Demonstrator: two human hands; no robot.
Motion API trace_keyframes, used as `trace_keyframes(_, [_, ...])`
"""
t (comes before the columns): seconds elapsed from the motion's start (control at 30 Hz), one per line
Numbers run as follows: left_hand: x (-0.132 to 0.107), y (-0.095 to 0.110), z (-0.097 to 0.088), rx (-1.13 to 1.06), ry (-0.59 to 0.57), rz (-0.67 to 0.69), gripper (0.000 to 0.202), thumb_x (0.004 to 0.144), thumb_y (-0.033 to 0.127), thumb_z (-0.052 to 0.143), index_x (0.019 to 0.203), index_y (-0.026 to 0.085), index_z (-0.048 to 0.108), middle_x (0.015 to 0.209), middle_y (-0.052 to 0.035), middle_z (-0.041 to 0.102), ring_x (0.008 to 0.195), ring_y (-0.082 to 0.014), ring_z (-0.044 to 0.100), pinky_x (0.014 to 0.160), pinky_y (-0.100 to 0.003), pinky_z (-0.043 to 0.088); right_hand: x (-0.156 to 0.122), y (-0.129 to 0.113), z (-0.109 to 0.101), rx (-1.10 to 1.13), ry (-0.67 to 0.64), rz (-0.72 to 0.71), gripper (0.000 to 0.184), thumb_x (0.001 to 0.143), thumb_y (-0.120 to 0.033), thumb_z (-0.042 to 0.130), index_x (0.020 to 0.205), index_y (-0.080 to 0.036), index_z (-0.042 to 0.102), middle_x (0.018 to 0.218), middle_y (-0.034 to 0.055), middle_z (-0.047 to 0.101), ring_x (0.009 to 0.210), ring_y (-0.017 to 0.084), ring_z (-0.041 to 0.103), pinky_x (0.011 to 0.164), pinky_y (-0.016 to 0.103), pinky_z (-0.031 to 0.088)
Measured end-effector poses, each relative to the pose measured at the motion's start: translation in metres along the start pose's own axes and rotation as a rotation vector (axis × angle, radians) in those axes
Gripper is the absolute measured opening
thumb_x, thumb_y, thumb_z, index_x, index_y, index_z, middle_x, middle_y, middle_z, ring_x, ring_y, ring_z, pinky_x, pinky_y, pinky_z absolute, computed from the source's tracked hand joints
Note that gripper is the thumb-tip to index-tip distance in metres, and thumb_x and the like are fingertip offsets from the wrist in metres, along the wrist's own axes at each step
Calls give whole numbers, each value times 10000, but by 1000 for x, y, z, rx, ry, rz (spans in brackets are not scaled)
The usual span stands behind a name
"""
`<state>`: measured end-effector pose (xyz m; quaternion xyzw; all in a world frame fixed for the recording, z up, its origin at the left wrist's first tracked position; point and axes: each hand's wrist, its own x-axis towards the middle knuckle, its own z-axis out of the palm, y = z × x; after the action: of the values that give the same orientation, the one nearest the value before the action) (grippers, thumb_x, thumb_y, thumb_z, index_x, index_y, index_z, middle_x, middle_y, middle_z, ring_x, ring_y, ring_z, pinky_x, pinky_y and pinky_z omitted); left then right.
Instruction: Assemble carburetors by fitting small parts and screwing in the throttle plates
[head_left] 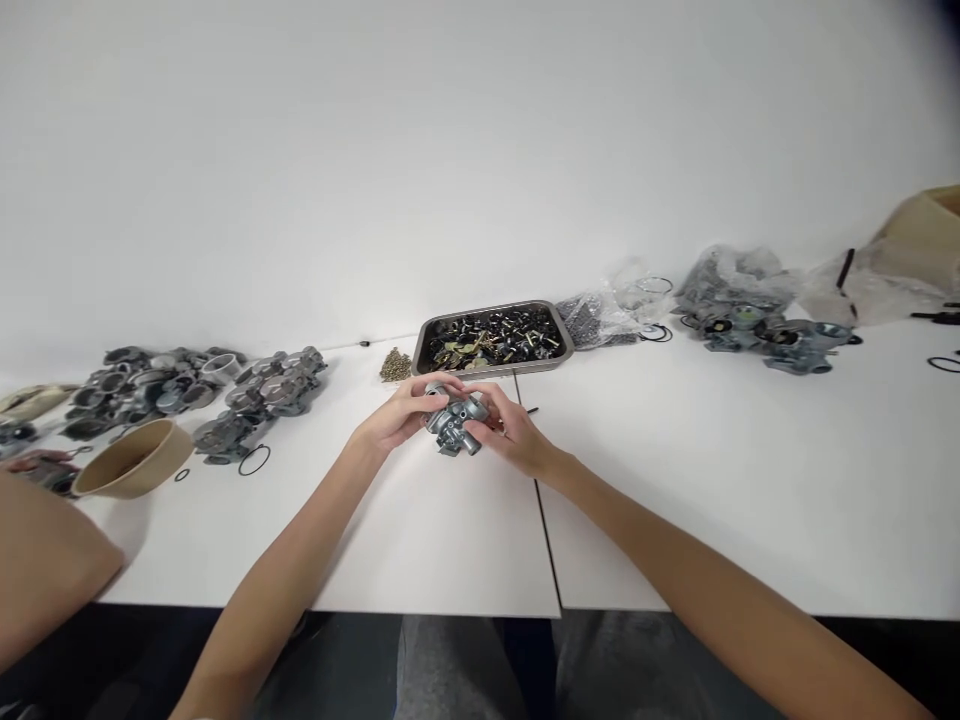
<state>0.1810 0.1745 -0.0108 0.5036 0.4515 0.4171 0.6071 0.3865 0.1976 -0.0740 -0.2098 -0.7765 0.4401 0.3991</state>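
A grey metal carburetor (454,428) is held between my two hands just above the white table, in front of a metal tray. My left hand (401,412) grips its left side, with the thumb over the top edge. From the other side my right hand (514,430) closes on it, fingers behind and thumb on the near face. The fingertips behind the carburetor are partly hidden. Beyond my hands, the metal tray (568,352) holds many small black and brass-coloured parts. A little heap of brass pieces (395,365) lies left of the tray.
Piled carburetors (277,385) and a beige bowl (139,462) stand to the left, near another person's arm (52,570). Right of the tray lie plastic bags (611,305), black rings (656,333) and more carburetors (799,345). A seam (547,540) divides the tables.
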Motion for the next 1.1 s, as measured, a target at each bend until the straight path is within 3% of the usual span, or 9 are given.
trace_keyframes(0.17, [8,-22,-11,-67,-153,-34,641,532,363,915,1105,180,691,1039,-76,705,916,-174,673,775,-231,536,-3,2,1,-151,27,-62,343,831,-425,698,1059,-196,584,864,-9,634,642,75,495,609,206,404])
trace_keyframes(0.27, [3,-28,-17,-102,-184,-45,676,572,445,895,1151,180,671,1102,-107,712,960,-212,689,798,-263,552,-7,0,11,-187,73,-131,340,795,-420,725,1013,-199,587,831,-15,660,606,71,503,590,202,411])
trace_keyframes(0.37, [0,-26,-23,-148,-99,27,517,744,496,762,1122,159,655,1104,-140,718,1009,-253,699,893,-357,564,-12,-6,20,-250,118,-188,324,778,-404,738,987,-203,593,812,-16,692,599,77,549,600,206,433])
trace_keyframes(0.43, [1,-24,-27,-128,8,75,389,819,460,688,1043,144,649,1022,-131,728,922,-241,713,894,-403,562,-14,-9,23,-335,127,-228,302,775,-409,739,951,-206,601,812,-9,715,619,93,591,621,220,453])
trace_keyframes(0.57, [10,-29,-35,184,108,58,384,737,383,778,1006,135,658,927,-101,733,823,-190,696,808,-348,552,-15,-12,24,-554,118,-404,283,796,-429,725,915,-200,609,796,-3,740,613,115,613,644,263,465])
trace_keyframes(0.7, [15,-37,-37,548,3,4,325,746,372,742,991,164,694,913,-64,721,845,-143,658,815,-294,520,-13,-15,24,-691,53,-609,236,843,-392,687,900,-184,592,790,-4,743,538,106,541,583,290,411])
trace_keyframes(0.9, [14,-46,-28,837,-75,108,270,782,340,690,1003,185,686,909,-46,659,793,-124,550,728,-268,449,-12,-20,24,-683,-1,-548,270,856,-449,691,890,-194,608,753,-4,734,571,121,600,597,282,457])
trace_keyframes(1.0, [14,-54,-23,971,-89,253,209,865,323,584,992,177,664,933,-64,632,845,-140,535,771,-281,440,-13,-19,24,-663,-9,-526,314,853,-494,699,894,-193,621,746,-7,731,609,121,632,640,281,494])
trace_keyframes(1.1, [15,-61,-20,996,-67,305,246,900,386,551,964,164,635,941,-73,620,859,-146,532,788,-288,438,-13,-17,24,-658,3,-524,347,826,-519,726,886,-193,626,737,-7,728,596,120,619,631,286,491])
